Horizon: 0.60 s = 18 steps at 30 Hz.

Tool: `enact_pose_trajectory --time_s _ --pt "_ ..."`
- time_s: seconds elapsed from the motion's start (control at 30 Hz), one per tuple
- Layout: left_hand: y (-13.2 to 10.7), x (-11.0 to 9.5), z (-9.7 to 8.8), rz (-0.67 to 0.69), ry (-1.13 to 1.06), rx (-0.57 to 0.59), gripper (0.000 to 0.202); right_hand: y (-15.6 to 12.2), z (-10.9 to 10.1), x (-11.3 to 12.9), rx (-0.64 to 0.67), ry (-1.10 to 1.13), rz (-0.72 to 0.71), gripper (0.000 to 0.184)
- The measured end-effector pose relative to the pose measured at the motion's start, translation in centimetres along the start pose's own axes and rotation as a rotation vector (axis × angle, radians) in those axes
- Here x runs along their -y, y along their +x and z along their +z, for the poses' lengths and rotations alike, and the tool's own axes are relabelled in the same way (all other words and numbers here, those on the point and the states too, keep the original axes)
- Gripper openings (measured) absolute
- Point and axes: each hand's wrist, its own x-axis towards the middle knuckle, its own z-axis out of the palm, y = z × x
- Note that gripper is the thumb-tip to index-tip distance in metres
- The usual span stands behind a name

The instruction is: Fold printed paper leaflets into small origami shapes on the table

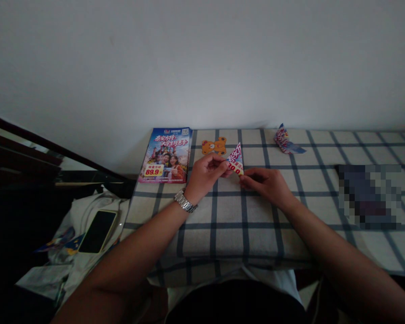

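Between my two hands, just above the checked tablecloth, is a small folded paper [236,159] with a pointed top, printed in blue, pink and yellow. My left hand [212,173] pinches its left edge between thumb and fingers; a metal watch [185,201] circles that wrist. At the lower right corner, my right hand [265,183] grips the paper with thumb and forefinger. Behind my left hand lies a bear-shaped cutout [213,146]. A stack of printed flyers [166,155] rests to the left of it, with similar colours to the folded paper.
A folded, crumpled-looking paper piece [286,140] stands at the back right. Further right lies a dark, pixelated flat object [366,195]. Left of the table, a phone [97,231] rests on pale cloth or bags. A wall [222,67] borders the table's [219,243] far edge.
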Motion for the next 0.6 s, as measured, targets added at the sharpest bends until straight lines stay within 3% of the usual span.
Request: enact_pose_trajectory --time_s 0.13,0.6 --pt "0.02 0.09 0.08 -0.004 0.002 0.009 0.040 0.01 -0.05 -0.12 -0.037 -0.044 -0.008 0.036" --pt "-0.02 0.11 0.18 -0.004 0.022 -0.001 0.040 -0.01 -0.10 0.36 0.034 -0.017 -0.023 0.037"
